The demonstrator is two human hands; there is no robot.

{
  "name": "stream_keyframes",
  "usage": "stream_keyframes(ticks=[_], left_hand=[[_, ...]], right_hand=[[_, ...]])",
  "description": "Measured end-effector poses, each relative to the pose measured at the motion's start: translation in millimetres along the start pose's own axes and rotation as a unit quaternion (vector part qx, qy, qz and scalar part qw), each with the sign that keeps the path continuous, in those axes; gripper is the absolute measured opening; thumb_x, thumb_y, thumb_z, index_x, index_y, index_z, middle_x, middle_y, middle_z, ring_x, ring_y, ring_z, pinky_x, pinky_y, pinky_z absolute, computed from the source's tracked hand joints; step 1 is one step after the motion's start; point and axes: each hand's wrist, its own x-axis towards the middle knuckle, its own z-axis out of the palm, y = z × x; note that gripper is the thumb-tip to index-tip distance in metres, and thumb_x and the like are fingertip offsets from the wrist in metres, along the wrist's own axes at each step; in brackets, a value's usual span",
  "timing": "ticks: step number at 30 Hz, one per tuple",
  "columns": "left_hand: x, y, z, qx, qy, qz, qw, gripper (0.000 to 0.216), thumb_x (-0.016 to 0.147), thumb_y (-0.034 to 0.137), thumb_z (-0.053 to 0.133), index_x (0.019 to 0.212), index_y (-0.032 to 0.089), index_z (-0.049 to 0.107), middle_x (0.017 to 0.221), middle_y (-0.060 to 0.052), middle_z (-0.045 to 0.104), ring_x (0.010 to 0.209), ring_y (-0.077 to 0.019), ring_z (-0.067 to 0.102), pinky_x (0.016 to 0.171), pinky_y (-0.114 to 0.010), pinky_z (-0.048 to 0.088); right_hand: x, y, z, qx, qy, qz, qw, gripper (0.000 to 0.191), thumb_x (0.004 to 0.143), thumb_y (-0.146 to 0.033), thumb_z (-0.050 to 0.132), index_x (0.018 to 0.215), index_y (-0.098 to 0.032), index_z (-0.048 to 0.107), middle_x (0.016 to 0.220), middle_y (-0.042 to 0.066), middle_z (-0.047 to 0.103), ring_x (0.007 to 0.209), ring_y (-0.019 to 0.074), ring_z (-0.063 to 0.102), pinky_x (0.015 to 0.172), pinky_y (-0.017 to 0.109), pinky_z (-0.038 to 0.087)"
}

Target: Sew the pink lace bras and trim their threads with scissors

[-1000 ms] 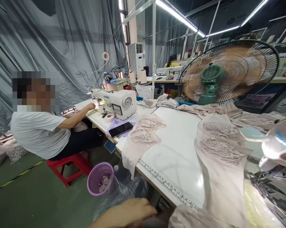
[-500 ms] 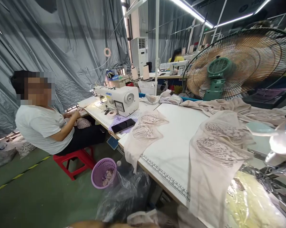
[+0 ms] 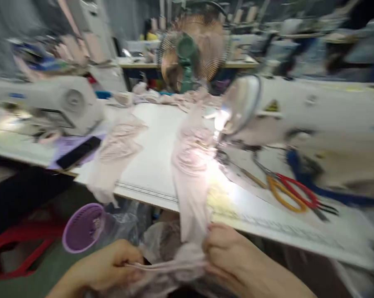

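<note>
The whole picture is smeared by motion. My left hand and my right hand are low in the view, below the table's front edge, both closed on a piece of pale pink lace fabric stretched between them. A long strip of the same pink fabric hangs over the white table's edge down toward my hands. A white sewing machine stands on the table to the right, its lamp lighting the fabric.
Red- and yellow-handled scissors lie by the machine. A second sewing machine, a dark phone and another pink piece are at left. A purple basket and red stool stand below; a green fan behind.
The view has swung right and down, bringing my sewing machine and scissors into sight. Both my hands have come up and now grip pink fabric; before, only one hand showed at the bottom.
</note>
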Motion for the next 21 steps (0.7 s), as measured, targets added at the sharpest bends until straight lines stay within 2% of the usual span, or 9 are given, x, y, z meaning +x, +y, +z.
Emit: stream_keyframes(ticks=[2,5,8,10,12,14,16,18,21], left_hand=[[9.1,-12.0,-9.3,-0.011,-0.033,-0.038,0.999,0.059,0.087,0.073,0.052,0.066,0.018,0.054,0.064,0.004,0.038,0.06,-0.0121,0.036,0.053,-0.023,0.027],[27.1,-25.3,-16.3,0.019,-0.062,-0.082,0.995,0.062,0.086,0.076,0.047,0.061,0.02,0.042,0.062,0.004,0.036,0.057,-0.0116,0.035,0.05,-0.021,0.029],[44.7,-26.9,-17.0,0.148,-0.031,-0.071,0.986,0.051,0.091,0.061,0.047,0.063,0.019,0.054,0.067,0.0,0.054,0.062,-0.0155,0.054,0.061,-0.022,0.045],[55.5,-21.8,-13.2,0.223,0.01,-0.025,0.975,0.035,0.091,0.048,0.053,0.08,0.02,0.07,0.084,-0.005,0.069,0.078,-0.0209,0.067,0.074,-0.025,0.052],[65.5,-13.1,-3.4,0.226,0.051,0.041,0.972,0.027,0.089,0.039,0.059,0.105,0.023,0.073,0.103,-0.007,0.075,0.094,-0.0235,0.071,0.084,-0.026,0.054],[74.4,-2.0,12.3,0.163,0.096,0.114,0.975,0.027,0.087,0.032,0.063,0.112,0.025,0.071,0.107,-0.006,0.076,0.099,-0.0218,0.071,0.087,-0.025,0.054],[82.3,10.4,30.2,0.063,0.156,0.152,0.974,0.015,0.087,0.029,0.066,0.1,0.025,0.072,0.093,-0.004,0.074,0.087,-0.0189,0.07,0.08,-0.022,0.055],[88.4,22.3,44.8,-0.05,0.219,0.128,0.966,0.01,0.083,0.032,0.072,0.083,0.022,0.071,0.08,-0.004,0.069,0.074,-0.0173,0.065,0.07,-0.021,0.053],[94.0,35.6,53.7,-0.196,0.238,0.05,0.95,0.029,0.073,0.044,0.083,0.073,0.02,0.068,0.074,-0.003,0.064,0.064,-0.0145,0.058,0.057,-0.02,0.047]], right_hand=[[-12.0,-1.1,-6.0,0.047,0.008,0.016,0.999,0.022,0.099,-0.026,0.053,0.079,-0.023,0.062,0.083,0.002,0.069,0.079,0.0163,0.066,0.095,0.033,0.05],[-8.1,7.9,-8.6,0.043,-0.012,0.024,0.999,0.022,0.096,-0.026,0.058,0.077,-0.018,0.067,0.088,0.004,0.073,0.08,0.0192,0.065,0.086,0.038,0.049],[2.0,14.7,-7.9,0.032,-0.047,0.044,0.997,0.024,0.094,-0.024,0.059,0.074,-0.016,0.069,0.084,0.003,0.072,0.077,0.0182,0.063,0.076,0.034,0.048],[8.3,14.4,-8.5,0.043,-0.073,0.053,0.995,0.026,0.094,-0.025,0.06,0.071,-0.016,0.068,0.08,0.002,0.071,0.074,0.0173,0.062,0.069,0.031,0.047],[14.2,12.4,-11.0,0.069,-0.096,0.062,0.991,0.027,0.095,-0.025,0.059,0.07,-0.016,0.068,0.079,0.001,0.071,0.075,0.0166,0.061,0.064,0.029,0.045],[19.6,11.1,-15.7,0.098,-0.114,0.065,0.986,0.028,0.097,-0.027,0.057,0.074,-0.016,0.068,0.083,0.002,0.071,0.079,0.0165,0.061,0.062,0.027,0.043],[23.8,12.0,-22.4,0.124,-0.129,0.063,0.982,0.027,0.098,-0.027,0.055,0.077,-0.016,0.067,0.086,0.002,0.071,0.08,0.0162,0.06,0.061,0.027,0.04],[26.3,15.5,-29.8,0.153,-0.138,0.071,0.976,0.027,0.098,-0.025,0.055,0.073,-0.017,0.063,0.081,0.001,0.067,0.075,0.0149,0.056,0.06,0.027,0.038],[28.0,23.9,-37.7,0.212,-0.144,0.098,0.962,0.03,0.094,-0.022,0.059,0.065,-0.019,0.051,0.069,-0.004,0.058,0.065,0.0121,0.048,0.06,0.026,0.036]])
